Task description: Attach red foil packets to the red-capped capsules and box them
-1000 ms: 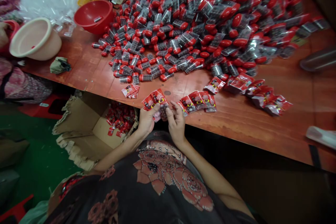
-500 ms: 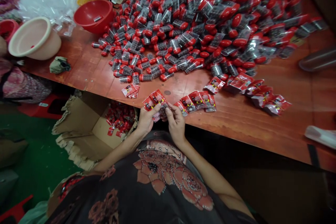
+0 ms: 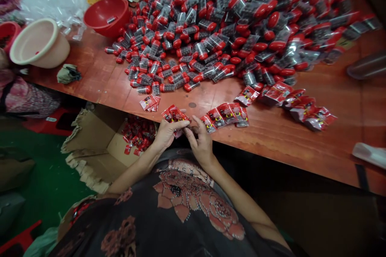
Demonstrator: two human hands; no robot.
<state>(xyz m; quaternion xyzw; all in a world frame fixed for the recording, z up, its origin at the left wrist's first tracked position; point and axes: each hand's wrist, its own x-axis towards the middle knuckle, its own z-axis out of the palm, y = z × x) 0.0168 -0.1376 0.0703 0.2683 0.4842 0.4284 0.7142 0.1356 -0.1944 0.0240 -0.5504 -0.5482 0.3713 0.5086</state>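
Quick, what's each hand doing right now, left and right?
Left hand: closed, holding red sachets.
Right hand: partly closed at the sachets; cannot tell if it grips them.

Our right hand has moved closer to our left hand, whose red sachets now lie flatter

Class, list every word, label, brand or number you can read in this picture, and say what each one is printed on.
No text here can be read.
Red printed sachets in the left hand: printing too small and blurred to read.
Studded lettering on the dark top: too small to read.
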